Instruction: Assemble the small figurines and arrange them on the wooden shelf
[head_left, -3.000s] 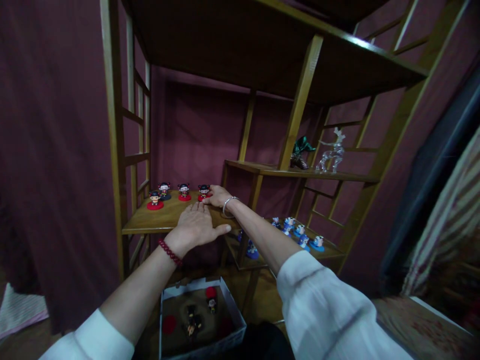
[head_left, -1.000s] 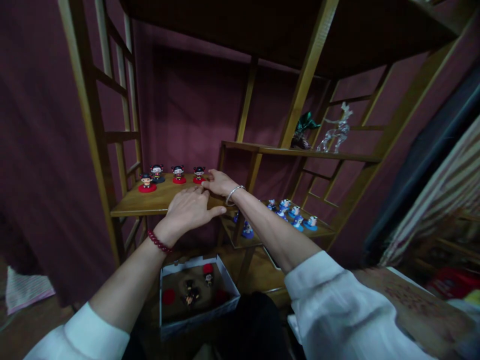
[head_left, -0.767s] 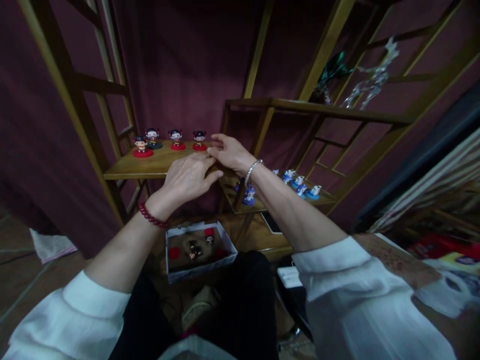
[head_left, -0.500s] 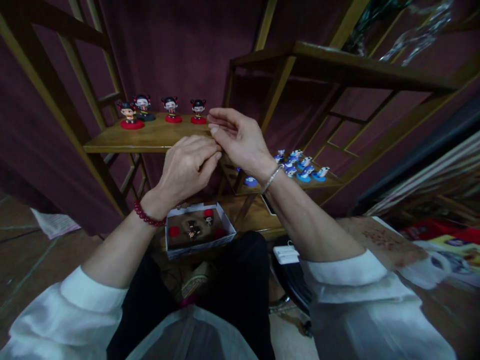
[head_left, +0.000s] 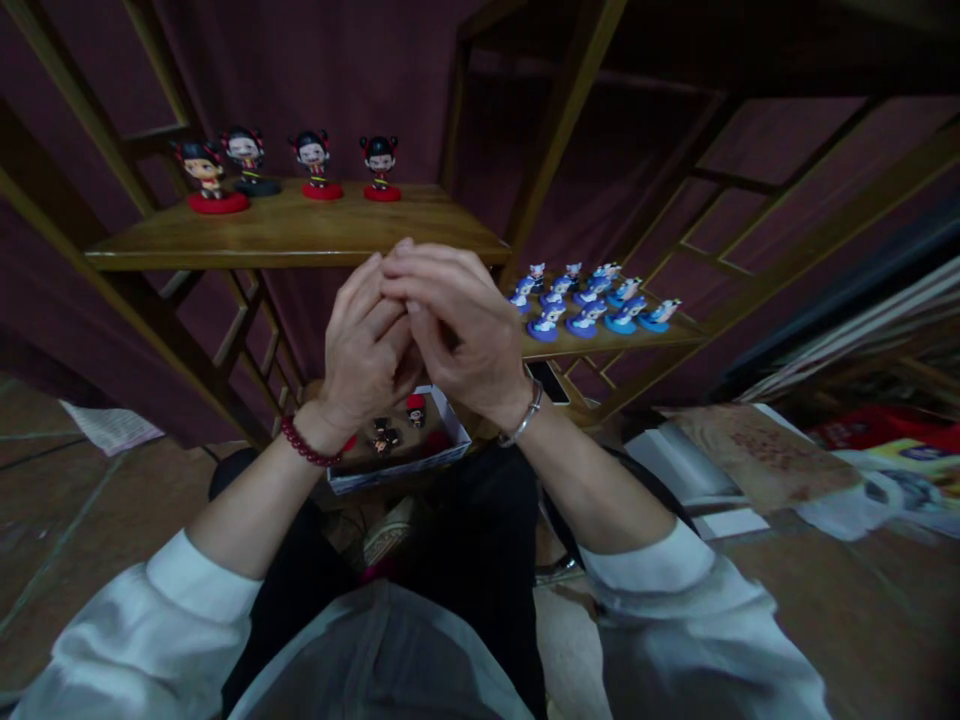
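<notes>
My left hand [head_left: 369, 345] and my right hand [head_left: 471, 340] are cupped against each other in front of a wooden shelf board [head_left: 285, 232]. Their fingers are curled and overlap at the tips, so anything between the palms is hidden. On the board above stand several small figurines with black hair buns; three, including the rightmost one [head_left: 380, 162], have red bases, and another [head_left: 244, 155] has a dark base. Below my hands is an open shallow box [head_left: 409, 468] with dark figurine pieces [head_left: 385, 437] and red round parts inside, partly covered by my left wrist.
A lower shelf at right carries several blue-and-white figurines [head_left: 586, 318]. A phone [head_left: 550, 382] lies below them. Wooden uprights [head_left: 574, 135] frame the shelves. On the right are a cardboard sheet [head_left: 757, 455] and plastic packaging [head_left: 892, 490].
My hands have come closer together and slightly lower, with the right fingers now folded over the left fingertips. The view has tilted down and shifted, bringing the phone and more blue figurines into sight.
</notes>
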